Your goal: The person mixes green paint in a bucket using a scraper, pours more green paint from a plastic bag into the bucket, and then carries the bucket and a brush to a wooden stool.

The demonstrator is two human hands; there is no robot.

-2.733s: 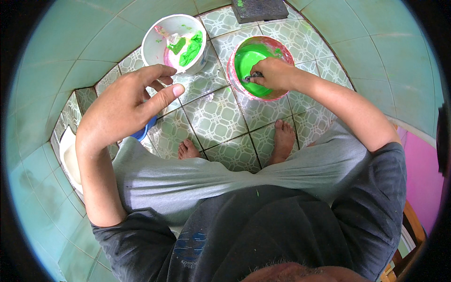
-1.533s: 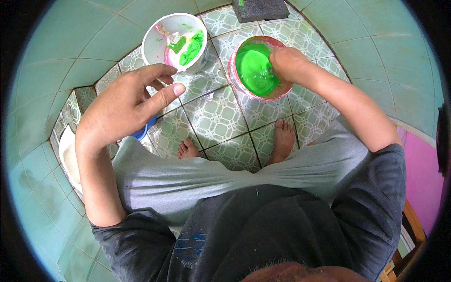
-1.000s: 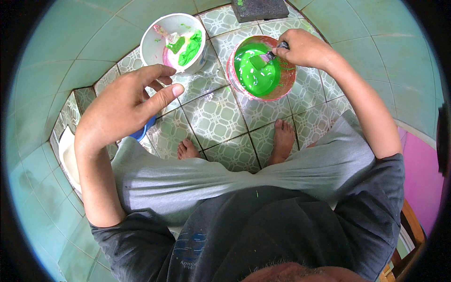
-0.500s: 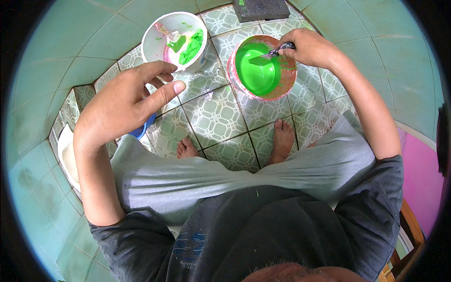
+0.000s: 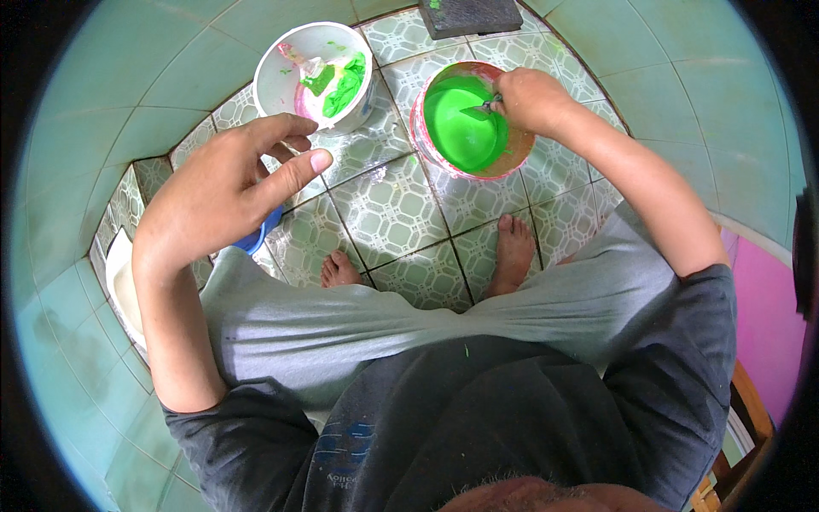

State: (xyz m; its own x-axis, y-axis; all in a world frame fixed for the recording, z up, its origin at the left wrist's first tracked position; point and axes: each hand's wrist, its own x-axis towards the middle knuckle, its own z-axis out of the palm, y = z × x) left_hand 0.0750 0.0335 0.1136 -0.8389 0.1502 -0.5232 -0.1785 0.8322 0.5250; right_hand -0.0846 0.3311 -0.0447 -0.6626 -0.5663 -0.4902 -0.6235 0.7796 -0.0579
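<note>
My right hand (image 5: 531, 98) is closed around the dark handle of a flat-bladed scraper (image 5: 483, 108), whose blade dips into bright green liquid (image 5: 461, 128). That liquid lies in a round bucket (image 5: 517, 154) with pinkish, paint-smeared walls, standing on the floor. My left hand (image 5: 230, 175) hangs in the air at the left, fingers loosely bent and apart, with nothing in it. Just beyond its fingertips stands a white bucket (image 5: 271, 81), which contains a crumpled bright green piece (image 5: 345, 85), white material and pinkish smears.
Patterned green tiles (image 5: 388, 205) cover the floor, with my bare feet (image 5: 514, 247) on them. A dark rectangular block (image 5: 471, 17) lies at the far wall. Part of a blue container (image 5: 260, 232) shows below my left hand. A white curved basin-like object (image 5: 124, 282) is at the left.
My right hand has turned and shifted slightly left and down, and the scraper's blade has sunk deeper into the green liquid. My left hand has barely moved.
</note>
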